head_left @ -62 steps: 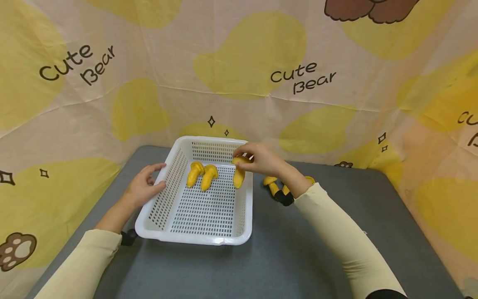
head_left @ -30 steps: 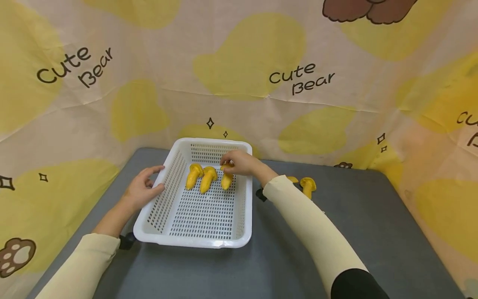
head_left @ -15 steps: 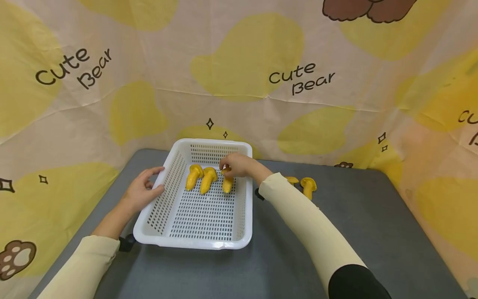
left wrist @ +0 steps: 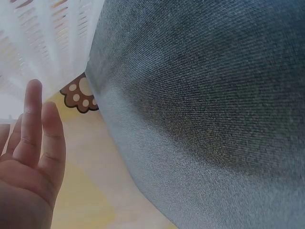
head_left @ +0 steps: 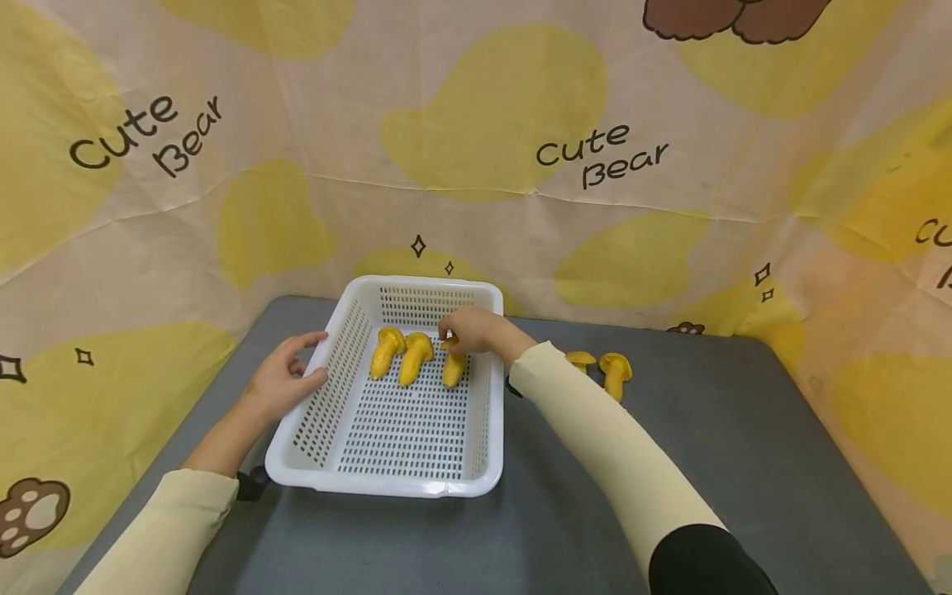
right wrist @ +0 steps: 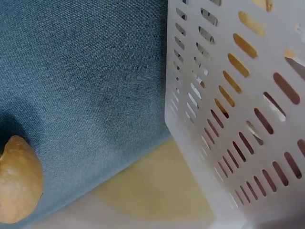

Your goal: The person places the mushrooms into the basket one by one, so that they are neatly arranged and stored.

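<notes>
In the head view a white plastic basket (head_left: 387, 487) with slotted walls holds several yellow mushrooms. Two of them, a left mushroom (head_left: 387, 352) and a middle mushroom (head_left: 415, 360), lie side by side on its floor. My right hand (head_left: 476, 330) reaches over the right rim and pinches a third mushroom (head_left: 454, 372) by its cap end, low in the basket. My left hand (head_left: 281, 376) is at the left rim, thumb and index finger extended to it. In the left wrist view its fingers (left wrist: 32, 114) are fairly straight beside the outer wall.
Two more mushrooms, one with a rounded cap (head_left: 614, 373) and one partly behind my right sleeve (head_left: 580, 359), lie on the grey table (head_left: 714, 413) right of the basket. A patterned cloth (head_left: 476, 124) hangs along the table's back and sides.
My right hand has carried the third mushroom from the right rim leftward and down beside the other two. My left hand has stayed at the rim.
</notes>
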### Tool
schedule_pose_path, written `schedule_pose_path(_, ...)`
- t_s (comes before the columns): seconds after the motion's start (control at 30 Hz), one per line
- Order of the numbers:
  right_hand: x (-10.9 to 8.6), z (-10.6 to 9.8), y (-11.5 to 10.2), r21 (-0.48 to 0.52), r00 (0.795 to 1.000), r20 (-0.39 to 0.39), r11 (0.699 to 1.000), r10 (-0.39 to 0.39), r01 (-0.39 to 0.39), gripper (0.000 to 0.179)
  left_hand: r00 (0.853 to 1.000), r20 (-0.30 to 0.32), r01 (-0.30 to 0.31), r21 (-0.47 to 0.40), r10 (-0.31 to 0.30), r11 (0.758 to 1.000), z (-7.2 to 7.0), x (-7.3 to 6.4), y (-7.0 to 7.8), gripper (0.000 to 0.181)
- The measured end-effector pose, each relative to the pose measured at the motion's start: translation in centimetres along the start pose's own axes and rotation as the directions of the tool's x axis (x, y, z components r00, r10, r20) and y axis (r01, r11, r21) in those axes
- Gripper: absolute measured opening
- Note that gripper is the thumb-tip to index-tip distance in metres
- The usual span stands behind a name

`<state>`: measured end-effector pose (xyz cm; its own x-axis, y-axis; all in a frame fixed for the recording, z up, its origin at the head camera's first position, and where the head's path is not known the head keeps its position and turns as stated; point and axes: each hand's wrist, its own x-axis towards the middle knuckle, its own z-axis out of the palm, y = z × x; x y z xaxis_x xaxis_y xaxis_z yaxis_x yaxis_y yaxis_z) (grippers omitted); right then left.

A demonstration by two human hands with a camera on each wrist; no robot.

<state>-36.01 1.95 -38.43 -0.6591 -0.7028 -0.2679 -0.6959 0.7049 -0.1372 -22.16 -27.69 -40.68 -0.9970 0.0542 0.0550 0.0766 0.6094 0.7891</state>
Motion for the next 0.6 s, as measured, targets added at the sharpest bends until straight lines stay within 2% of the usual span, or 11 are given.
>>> schedule_pose_path(0.2, 0.14, -0.37, -0.24, -0.019, 1.0, 0.01, 1.0, 0.005, -0.004, 0.026, 1.0, -0.008, -0.012, 0.005, 0.012, 1.0, -0.06, 0.14, -0.15, 0.059)
schedule_pose_path(0.37, 0.42, -0.16, -0.31, -0.054, 1.0, 0.024, 0.999, -0.003, 0.004, 0.025, 1.0, -0.003, 0.009, 0.004, -0.009, 1.0, 0.0, 0.02, -0.09, 0.06)
schedule_pose_path(0.6, 0.78, 0.3, -0.44, -0.05, 0.999, 0.03, 0.998, 0.028, -0.027, 0.026, 1.0, -0.002, 0.015, 0.017, -0.015, 1.0, 0.01, -0.01, -0.18, 0.06)
